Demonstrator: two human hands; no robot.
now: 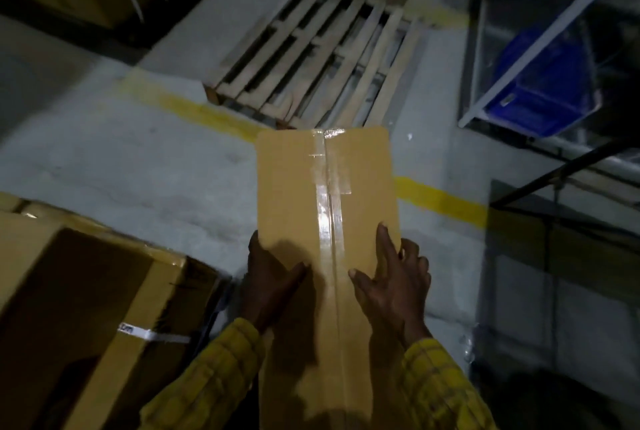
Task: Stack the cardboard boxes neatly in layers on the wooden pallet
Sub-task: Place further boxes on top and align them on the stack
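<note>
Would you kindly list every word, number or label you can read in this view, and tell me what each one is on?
"2m", or something close to it: blurred dark print on the white strap across the cardboard box at lower left; not read with certainty.
Carried box: clear tape only, no print visible.
Wooden pallet and blue crate: no readable text.
</note>
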